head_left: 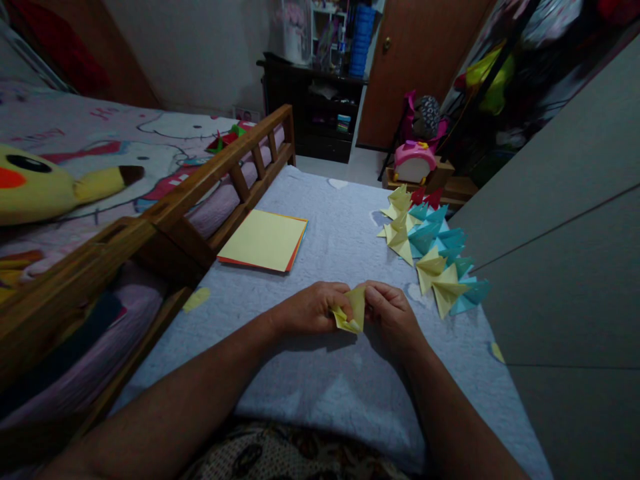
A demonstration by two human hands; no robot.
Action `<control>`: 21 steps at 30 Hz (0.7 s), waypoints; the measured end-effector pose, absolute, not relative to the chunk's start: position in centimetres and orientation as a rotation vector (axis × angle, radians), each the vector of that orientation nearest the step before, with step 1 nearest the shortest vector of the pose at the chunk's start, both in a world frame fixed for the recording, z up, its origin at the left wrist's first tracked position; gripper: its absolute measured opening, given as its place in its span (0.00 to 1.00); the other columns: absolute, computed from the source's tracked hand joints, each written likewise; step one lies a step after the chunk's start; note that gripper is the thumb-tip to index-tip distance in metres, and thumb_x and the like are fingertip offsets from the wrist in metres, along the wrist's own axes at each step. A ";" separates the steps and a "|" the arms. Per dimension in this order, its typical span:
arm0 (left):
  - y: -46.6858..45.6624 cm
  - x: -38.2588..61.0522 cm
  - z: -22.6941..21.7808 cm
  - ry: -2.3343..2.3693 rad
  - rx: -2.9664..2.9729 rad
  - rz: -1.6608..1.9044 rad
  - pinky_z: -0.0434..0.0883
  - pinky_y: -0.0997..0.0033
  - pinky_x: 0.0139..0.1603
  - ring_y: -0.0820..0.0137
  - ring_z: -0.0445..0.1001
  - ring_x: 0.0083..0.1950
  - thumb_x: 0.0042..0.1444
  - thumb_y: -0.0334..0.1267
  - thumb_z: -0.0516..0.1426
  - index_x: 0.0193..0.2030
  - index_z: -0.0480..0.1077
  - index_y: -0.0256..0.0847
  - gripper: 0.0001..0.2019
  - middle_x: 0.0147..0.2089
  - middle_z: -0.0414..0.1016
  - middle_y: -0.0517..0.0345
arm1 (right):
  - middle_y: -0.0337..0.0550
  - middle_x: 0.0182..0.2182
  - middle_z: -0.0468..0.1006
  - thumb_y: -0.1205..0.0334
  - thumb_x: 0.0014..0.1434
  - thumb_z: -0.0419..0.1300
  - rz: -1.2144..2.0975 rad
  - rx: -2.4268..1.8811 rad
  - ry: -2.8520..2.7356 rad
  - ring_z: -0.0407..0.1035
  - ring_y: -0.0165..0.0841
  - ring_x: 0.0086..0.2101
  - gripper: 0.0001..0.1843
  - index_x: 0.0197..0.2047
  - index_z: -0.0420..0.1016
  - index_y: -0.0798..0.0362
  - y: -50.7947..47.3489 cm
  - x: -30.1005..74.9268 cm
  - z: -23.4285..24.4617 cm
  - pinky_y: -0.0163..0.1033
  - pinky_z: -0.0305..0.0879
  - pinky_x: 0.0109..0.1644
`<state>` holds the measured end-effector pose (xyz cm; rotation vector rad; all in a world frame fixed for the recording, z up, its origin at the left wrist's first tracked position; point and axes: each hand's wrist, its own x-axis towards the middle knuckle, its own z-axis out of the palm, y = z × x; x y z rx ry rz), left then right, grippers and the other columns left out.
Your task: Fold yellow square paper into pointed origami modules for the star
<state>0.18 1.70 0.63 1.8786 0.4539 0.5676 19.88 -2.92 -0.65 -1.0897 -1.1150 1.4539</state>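
A partly folded yellow origami paper (357,308) is held between my two hands, above the sheet-covered surface. My left hand (320,308) is closed on its left side, with a finger pressed into the folds. On the other side, the fingertips of my right hand (393,312) pinch its edge. Beyond my left hand lies a stack of square paper sheets (265,240), pale yellow on top with orange and blue edges below. To the right of my right hand stand several folded paper pieces, yellow (445,287), blue (427,233) and red (433,198).
A wooden rail (220,170) runs along the left side, with a bed (165,143) and a yellow plush toy (37,187) beyond it. A grey panel (565,267) borders the right. Behind are a dark cabinet (313,107) and a pink toy case (415,162).
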 end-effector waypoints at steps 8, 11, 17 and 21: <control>1.5 0.3 1.2 0.383 1.836 0.585 0.71 0.71 0.44 0.72 0.74 0.41 0.54 0.30 0.61 0.32 0.75 0.40 0.02 0.41 0.76 0.56 | 0.34 0.18 0.66 0.49 0.58 0.66 1.435 -1.127 -1.142 0.55 0.25 0.19 0.15 0.34 0.80 0.54 -3.0 19.7 0.1 0.34 0.48 0.23; 1.5 0.4 1.3 0.370 1.838 0.586 0.71 0.71 0.43 0.72 0.74 0.40 0.54 0.31 0.61 0.33 0.75 0.40 0.02 0.40 0.76 0.56 | 0.34 0.18 0.67 0.50 0.58 0.66 1.380 -1.162 -1.166 0.55 0.25 0.19 0.14 0.33 0.81 0.54 -3.0 19.6 0.2 0.34 0.49 0.23; 1.6 0.3 1.2 0.372 1.899 0.587 0.69 0.73 0.42 0.73 0.74 0.39 0.53 0.29 0.60 0.32 0.75 0.39 0.03 0.38 0.74 0.58 | 0.34 0.20 0.68 0.53 0.59 0.64 1.264 -1.194 -1.237 0.56 0.26 0.21 0.12 0.32 0.81 0.53 -3.0 19.6 0.3 0.34 0.51 0.24; 1.6 0.3 1.1 0.393 1.906 0.586 0.69 0.73 0.40 0.73 0.73 0.38 0.53 0.30 0.60 0.32 0.74 0.39 0.02 0.38 0.74 0.58 | 0.34 0.20 0.67 0.53 0.59 0.64 1.215 -1.218 -1.251 0.55 0.26 0.21 0.13 0.31 0.81 0.53 -3.0 19.5 0.6 0.34 0.52 0.25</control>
